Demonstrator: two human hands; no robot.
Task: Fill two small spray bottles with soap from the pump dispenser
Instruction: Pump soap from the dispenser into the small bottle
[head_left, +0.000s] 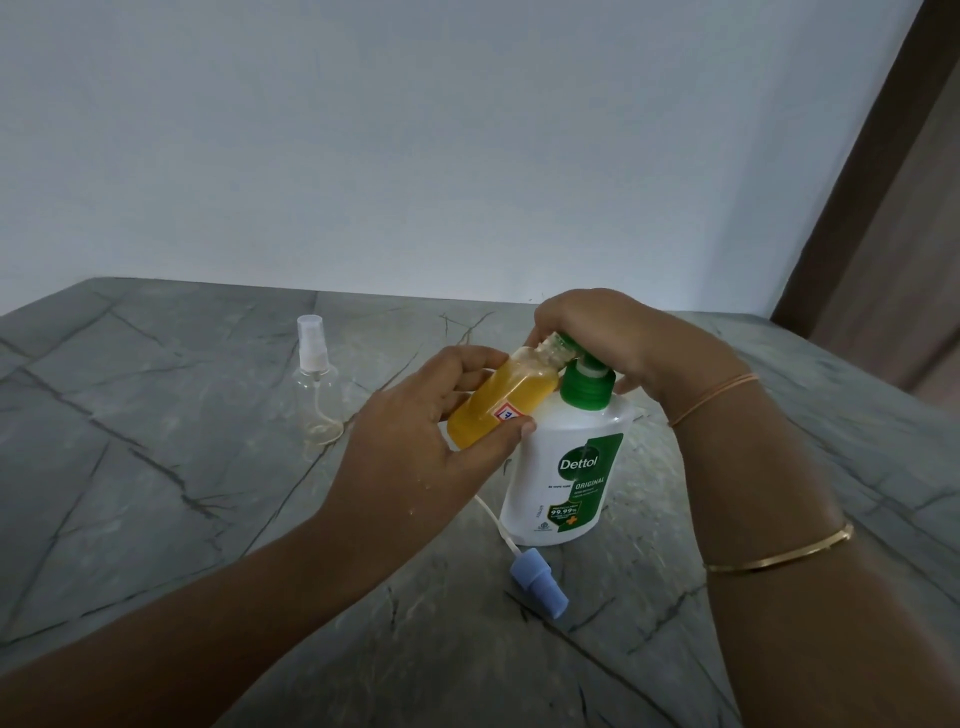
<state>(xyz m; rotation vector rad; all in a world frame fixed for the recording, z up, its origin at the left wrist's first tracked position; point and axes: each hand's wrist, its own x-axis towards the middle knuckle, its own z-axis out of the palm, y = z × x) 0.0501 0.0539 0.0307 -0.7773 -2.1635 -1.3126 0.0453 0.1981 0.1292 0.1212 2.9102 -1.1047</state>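
My left hand (415, 436) grips a small clear spray bottle (498, 400) tilted on its side, mostly filled with orange-yellow soap. Its open neck is held against the green nozzle of the white pump dispenser (566, 467), which stands upright on the table. My right hand (608, 338) is curled over the green pump head from above. The bottle's blue spray cap (540, 584) with its white tube lies on the table in front of the dispenser. A second small bottle (317, 389), clear and empty with a white spray cap on, stands to the left.
Everything sits on a grey marble-patterned table (182, 519) against a pale wall. A dark wooden door frame (872, 182) rises at the right.
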